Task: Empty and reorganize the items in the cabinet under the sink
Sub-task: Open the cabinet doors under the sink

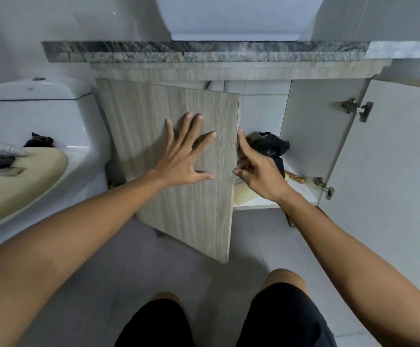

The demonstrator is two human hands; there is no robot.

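I see the left hand (184, 156) spread wide, fingers straight, flat on the front of the pale wood-grain left cabinet door (199, 209). That door stands partly open. The right hand (256, 171) is at the door's free edge, just right of the left hand, with its pointing finger along the edge and the other fingers curled; I cannot tell if it grips the edge. Just behind the right hand, inside the cabinet, sits a crumpled black plastic bag (270, 144). The white right cabinet door (389, 156) is swung wide open.
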